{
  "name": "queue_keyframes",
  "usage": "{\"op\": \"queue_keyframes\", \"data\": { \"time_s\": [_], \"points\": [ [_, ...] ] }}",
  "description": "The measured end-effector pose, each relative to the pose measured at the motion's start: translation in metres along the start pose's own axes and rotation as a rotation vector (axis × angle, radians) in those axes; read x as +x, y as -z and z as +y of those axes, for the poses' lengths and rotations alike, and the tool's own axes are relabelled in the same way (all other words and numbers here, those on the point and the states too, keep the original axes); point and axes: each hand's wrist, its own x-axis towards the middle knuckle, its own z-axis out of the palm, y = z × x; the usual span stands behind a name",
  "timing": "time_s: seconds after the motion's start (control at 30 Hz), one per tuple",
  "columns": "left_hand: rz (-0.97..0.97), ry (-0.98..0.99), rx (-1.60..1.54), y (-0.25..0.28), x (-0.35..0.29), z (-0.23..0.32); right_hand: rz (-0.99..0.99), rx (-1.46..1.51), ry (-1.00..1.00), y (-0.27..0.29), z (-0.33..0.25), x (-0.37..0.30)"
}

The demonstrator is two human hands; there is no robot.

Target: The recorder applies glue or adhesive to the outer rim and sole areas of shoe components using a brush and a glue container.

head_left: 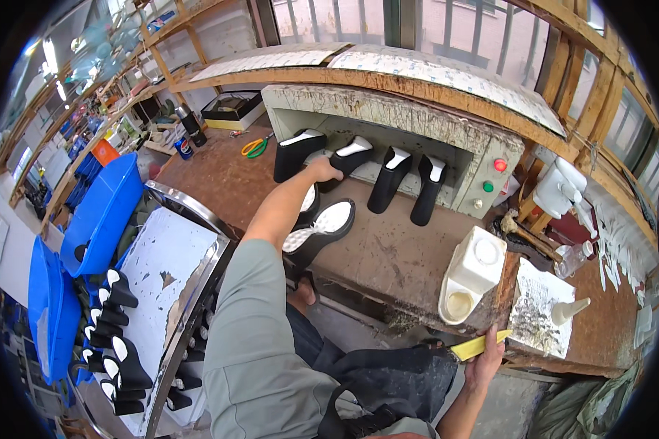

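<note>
My left hand (322, 170) reaches across the bench with its fingers closed around the end of a black wedge shoe sole with a white top (353, 155). To its left stands another black wedge sole (300, 157), and two more, a wedge sole (391, 179) and a wedge sole (427, 192), stand to its right. Nearer me lies a black wedge piece with a white, woven-looking part (322, 230), partly overlapping another behind my forearm. My right hand (485, 360), low at the bench's front edge, grips a flat yellow tool (476, 346); its far end is unclear.
The soles stand at a grey metal box (388, 110) with red and green buttons. A white plastic container (474, 271) sits near the bench edge, beside stained paper (540, 314). Green-handled scissors (257, 147) lie at the back. A rack (161, 271) with several soles stands left.
</note>
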Motion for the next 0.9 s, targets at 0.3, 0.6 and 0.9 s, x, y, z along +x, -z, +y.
{"op": "queue_keyframes", "data": {
  "time_s": [0.3, 0.6, 0.9],
  "points": [
    [-0.156, 0.312, -0.533, -0.015, 0.005, 0.033, -0.096, -0.056, -0.073, -0.032, 0.009, 0.017],
    [0.039, 0.151, -0.267, -0.025, -0.004, 0.029, -0.130, -0.027, -0.085, -0.027, -0.006, -0.003],
    [0.092, -0.156, -0.621, 0.127, -0.199, 0.090, -0.159, -0.080, -0.013, 0.005, -0.021, -0.005]
  ]
}}
